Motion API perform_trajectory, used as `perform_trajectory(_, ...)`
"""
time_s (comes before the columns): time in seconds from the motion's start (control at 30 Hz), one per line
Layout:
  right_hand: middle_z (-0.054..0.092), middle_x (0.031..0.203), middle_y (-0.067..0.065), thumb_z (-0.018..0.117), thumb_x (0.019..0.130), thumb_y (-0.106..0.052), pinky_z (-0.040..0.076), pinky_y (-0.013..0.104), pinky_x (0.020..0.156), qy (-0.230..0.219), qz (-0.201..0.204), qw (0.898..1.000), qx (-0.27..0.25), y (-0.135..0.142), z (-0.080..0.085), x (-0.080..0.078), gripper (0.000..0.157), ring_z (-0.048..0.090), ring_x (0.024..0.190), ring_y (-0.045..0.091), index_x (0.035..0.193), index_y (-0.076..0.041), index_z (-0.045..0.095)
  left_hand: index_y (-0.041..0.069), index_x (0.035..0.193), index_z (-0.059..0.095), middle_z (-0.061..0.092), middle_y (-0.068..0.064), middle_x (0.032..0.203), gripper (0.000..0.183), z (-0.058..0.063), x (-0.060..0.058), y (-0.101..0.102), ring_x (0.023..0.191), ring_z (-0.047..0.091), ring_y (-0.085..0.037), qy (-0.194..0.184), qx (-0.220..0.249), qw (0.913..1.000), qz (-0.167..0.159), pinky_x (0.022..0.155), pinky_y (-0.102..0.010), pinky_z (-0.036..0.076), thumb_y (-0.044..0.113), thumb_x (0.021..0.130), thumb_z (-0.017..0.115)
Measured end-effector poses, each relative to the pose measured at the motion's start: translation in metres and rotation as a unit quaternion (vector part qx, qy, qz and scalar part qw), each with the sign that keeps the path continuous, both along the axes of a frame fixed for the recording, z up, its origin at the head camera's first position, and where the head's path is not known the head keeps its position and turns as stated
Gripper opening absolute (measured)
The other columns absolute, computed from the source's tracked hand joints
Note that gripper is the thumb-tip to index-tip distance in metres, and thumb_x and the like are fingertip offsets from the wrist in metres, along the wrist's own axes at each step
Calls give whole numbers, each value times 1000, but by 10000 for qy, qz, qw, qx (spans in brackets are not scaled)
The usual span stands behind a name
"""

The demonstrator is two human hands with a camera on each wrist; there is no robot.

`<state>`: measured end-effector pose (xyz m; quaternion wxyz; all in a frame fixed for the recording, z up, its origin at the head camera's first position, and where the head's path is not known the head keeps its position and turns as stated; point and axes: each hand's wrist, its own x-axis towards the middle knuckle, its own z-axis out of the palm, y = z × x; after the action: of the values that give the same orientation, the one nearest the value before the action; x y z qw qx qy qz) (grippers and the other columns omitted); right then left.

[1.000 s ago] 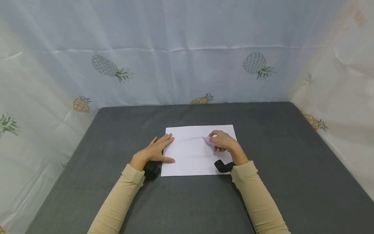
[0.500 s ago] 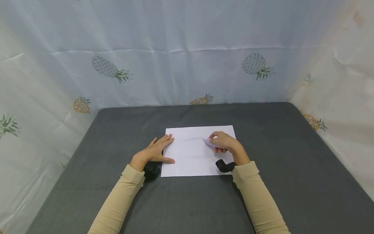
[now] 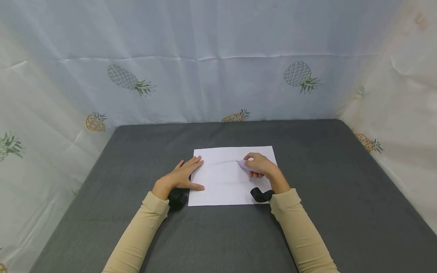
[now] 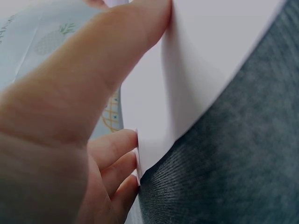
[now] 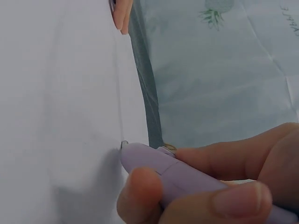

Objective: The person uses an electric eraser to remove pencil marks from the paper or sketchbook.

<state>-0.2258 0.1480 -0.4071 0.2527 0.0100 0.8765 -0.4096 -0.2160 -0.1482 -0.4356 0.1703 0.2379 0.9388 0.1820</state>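
Observation:
A white sheet of paper (image 3: 218,194) lies on the dark grey table. My left hand (image 3: 181,177) rests on its left edge, fingers and thumb spread. In the left wrist view, the thumb (image 4: 93,65) reaches over the paper while the other fingertips touch near its edge. On the right part of the sheet, my right hand (image 3: 261,165) grips a lilac utility knife (image 5: 173,170) between thumb and fingers. The knife's short metal blade (image 5: 124,144) meets the paper. A thin straight line (image 5: 119,100) runs from the blade toward the left hand, near the sheet's far edge.
Black wrist cameras sit under both wrists, the right one (image 3: 261,195) overlapping the paper's lower right. The grey table (image 3: 218,239) extends around the sheet. A pale curtain (image 3: 205,87) printed with pineapples hangs behind the table and along both sides.
The right hand and the knife shifted very slightly right, then back left. The left hand and the paper hold their place.

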Motion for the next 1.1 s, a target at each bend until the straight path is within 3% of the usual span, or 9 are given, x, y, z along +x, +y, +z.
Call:
perform_trajectory(0.23, 51, 52, 0, 44, 98, -20, 31, 18, 41, 10, -135, 9999, -23, -4, -2, -1, 33, 40, 42, 7, 128, -8, 50, 7, 153, 24, 15, -12, 164, 100, 0, 1, 0, 153, 14, -33, 18, 38, 10000, -11, 122, -62, 4, 45, 78, 77)
perform_trajectory(0.57, 53, 53, 1, 47, 98, -23, 32, 19, 44, -92, 166, 9995, 237, 2, 5, 0, 34, 40, 43, 8, 127, -7, 51, 8, 154, 24, 14, -11, 164, 100, 1, 0, 0, 153, 13, -32, -38, 32, 10000, 14, 122, -62, 3, 46, 78, 76)
perform_trajectory(0.9, 52, 52, 0, 46, 97, -22, 32, 19, 41, 94, -35, 9999, 34, -5, -1, 0, 33, 40, 42, 8, 126, -7, 51, 8, 154, 24, 14, -11, 164, 100, 0, -1, -1, 153, 13, -32, -35, 40, 10000, 12, 122, -62, 4, 46, 77, 77)
perform_trajectory(1.1, 53, 53, 1, 48, 98, -24, 32, 19, 42, 28, 73, 9998, 192, -2, 1, -1, 33, 41, 43, 9, 126, -7, 52, 9, 154, 24, 14, -10, 165, 100, 0, 0, -1, 153, 13, -31, -38, 31, 10000, 23, 122, -62, 3, 47, 78, 76)
